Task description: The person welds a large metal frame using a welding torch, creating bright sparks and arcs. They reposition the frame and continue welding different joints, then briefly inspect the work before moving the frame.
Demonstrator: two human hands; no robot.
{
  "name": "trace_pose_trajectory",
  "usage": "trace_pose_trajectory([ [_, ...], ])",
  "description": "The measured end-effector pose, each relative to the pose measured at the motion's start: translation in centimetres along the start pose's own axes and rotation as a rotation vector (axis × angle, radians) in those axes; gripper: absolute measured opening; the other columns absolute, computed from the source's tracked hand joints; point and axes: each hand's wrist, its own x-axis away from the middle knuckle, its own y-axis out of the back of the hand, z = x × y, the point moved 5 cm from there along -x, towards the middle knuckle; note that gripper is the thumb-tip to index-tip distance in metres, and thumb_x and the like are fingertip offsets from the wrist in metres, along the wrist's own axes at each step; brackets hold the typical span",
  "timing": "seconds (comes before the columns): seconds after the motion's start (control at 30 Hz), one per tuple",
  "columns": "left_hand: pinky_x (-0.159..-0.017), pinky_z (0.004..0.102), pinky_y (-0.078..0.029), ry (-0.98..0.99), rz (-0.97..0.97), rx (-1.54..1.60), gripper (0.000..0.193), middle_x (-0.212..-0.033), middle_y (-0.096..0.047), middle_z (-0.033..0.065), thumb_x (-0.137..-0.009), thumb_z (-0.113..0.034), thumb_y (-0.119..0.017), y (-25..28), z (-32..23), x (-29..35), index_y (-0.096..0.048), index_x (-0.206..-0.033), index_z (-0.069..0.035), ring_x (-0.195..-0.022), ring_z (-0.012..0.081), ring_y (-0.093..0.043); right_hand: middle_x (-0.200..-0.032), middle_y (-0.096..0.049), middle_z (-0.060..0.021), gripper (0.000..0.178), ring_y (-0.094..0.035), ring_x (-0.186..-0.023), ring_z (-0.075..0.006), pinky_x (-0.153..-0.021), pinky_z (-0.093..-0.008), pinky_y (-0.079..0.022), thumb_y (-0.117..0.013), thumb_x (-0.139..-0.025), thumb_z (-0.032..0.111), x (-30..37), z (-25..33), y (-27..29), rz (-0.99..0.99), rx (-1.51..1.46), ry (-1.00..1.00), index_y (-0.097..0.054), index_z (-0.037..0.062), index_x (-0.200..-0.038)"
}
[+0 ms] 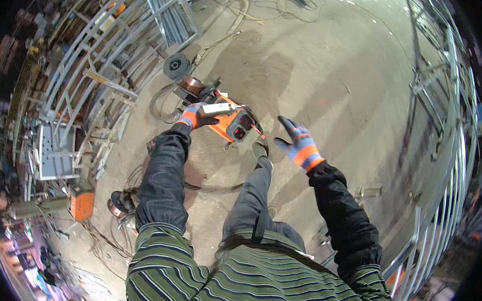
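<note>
My left hand (191, 117), in a grey and orange work glove with dark fingers, is closed round a small white box-shaped object (217, 109); its exact kind I cannot make out. Directly beneath that object is an orange and black welding machine (225, 128) on the floor, with dark round sockets or knobs on its front end. A copper-coloured wire spool (192, 85) sits at the machine's far left end. My right hand (300, 144), gloved alike, hovers over the floor to the right of the machine, fingers spread and holding nothing.
A black reel (177, 66) lies beyond the spool. Metal frames (99, 49) and a bundle of tubes (166, 10) line the left; metal rails (453, 167) line the right. Another orange machine (81, 202) stands at lower left. Cables (207, 188) trail over the floor near my feet.
</note>
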Motion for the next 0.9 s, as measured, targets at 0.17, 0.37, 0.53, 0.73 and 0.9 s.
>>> trace_pose_trajectory([
  [0.17,-0.086,0.0400,-0.057,-0.065,-0.183,-0.212,0.046,-0.110,-0.075,0.0105,-0.077,-0.028,-0.090,-2.1,4.8,-10.0,-0.072,-0.115,-0.007,-0.100,0.0258,-0.071,-0.136,-0.059,-0.0191,0.072,-0.055,-0.126,-0.0412,-0.104,-0.0494,-0.046,-0.079,-0.082,0.037,-17.1,-4.1,-10.6,0.192,0.137,0.142,-0.052,0.0131,-0.144],
  [0.37,-0.088,0.0437,-0.055,0.065,-0.376,-0.264,0.056,-0.115,-0.071,0.0158,-0.074,-0.031,-0.083,-7.2,12.2,-20.5,-0.068,-0.125,-0.012,-0.105,0.0361,-0.068,-0.146,-0.051,-0.0191,0.090,-0.051,-0.130,-0.0418,-0.106,-0.0520,-0.043,-0.085,-0.072,0.024,-30.3,-17.2,-24.1,0.312,0.227,0.167,-0.044,0.0145,-0.152],
  [0.53,-0.085,0.0463,-0.056,0.263,-0.465,-0.091,0.045,-0.108,-0.071,0.0195,-0.076,-0.013,-0.069,-10.4,17.4,-27.1,-0.068,-0.121,-0.010,-0.097,0.0397,-0.069,-0.121,-0.068,-0.0131,0.044,-0.063,-0.115,-0.0368,-0.094,-0.0516,-0.050,-0.070,-0.085,0.033,-39.1,-25.6,-31.9,0.464,0.280,0.201,-0.066,0.0204,-0.127],
  [0.73,-0.090,0.0461,-0.054,0.502,-0.426,-0.121,0.055,-0.107,-0.073,0.0158,-0.074,-0.039,-0.075,-10.1,20.1,-31.4,-0.069,-0.120,-0.010,-0.100,0.0362,-0.069,-0.114,-0.071,-0.0079,0.038,-0.066,-0.109,-0.0337,-0.092,-0.0466,-0.051,-0.074,-0.082,0.029,-44.4,-30.8,-36.5,0.566,0.118,0.365,-0.071,0.0190,-0.118],
  [0.9,-0.088,0.0450,-0.055,0.657,-0.347,-0.181,0.050,-0.109,-0.074,0.0127,-0.077,-0.048,-0.076,-10.5,21.9,-34.8,-0.075,-0.117,-0.020,-0.099,0.0325,-0.072,-0.109,-0.074,-0.0101,0.044,-0.070,-0.100,-0.0348,-0.087,-0.0427,-0.055,-0.081,-0.076,0.025,-46.2,-35.0,-41.6,0.673,0.095,0.296,-0.071,0.0168,-0.118],
])
